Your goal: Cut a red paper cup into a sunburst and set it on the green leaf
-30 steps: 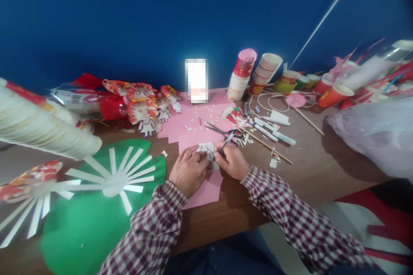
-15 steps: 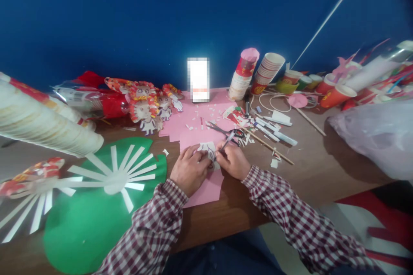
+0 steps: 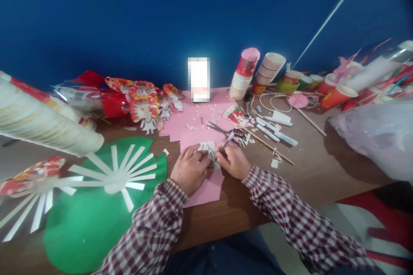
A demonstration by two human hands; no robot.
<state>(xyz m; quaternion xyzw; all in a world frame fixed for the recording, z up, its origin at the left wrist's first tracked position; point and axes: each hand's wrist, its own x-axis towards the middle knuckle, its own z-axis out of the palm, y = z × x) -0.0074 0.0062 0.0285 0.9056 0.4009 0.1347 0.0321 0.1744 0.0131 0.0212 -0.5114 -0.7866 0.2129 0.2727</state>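
My right hand (image 3: 234, 161) pinches a slim pen (image 3: 227, 142), its lower end over a small white paper (image 3: 209, 149) with dark curved lines drawn on it. My left hand (image 3: 191, 169) lies on the left side of that paper, fingers spread and pressing down. Beneath both is pink paper (image 3: 206, 192) on the brown table (image 3: 232, 210). Black scissors (image 3: 222, 129) lie just beyond my right hand, among small white scraps.
Green paper (image 3: 90, 227) with white strips lies at left, below long stacked cups (image 3: 48, 120). Cut-out paper figures (image 3: 148, 114), a lit phone (image 3: 200, 79) and cup stacks (image 3: 269, 68) stand behind. Markers (image 3: 267, 129), a wooden stick (image 3: 274, 148) and a plastic bag (image 3: 377, 137) are at right.
Both hands stay in nearly the same place. The pen in my right hand has shifted very slightly over the drawn lines.
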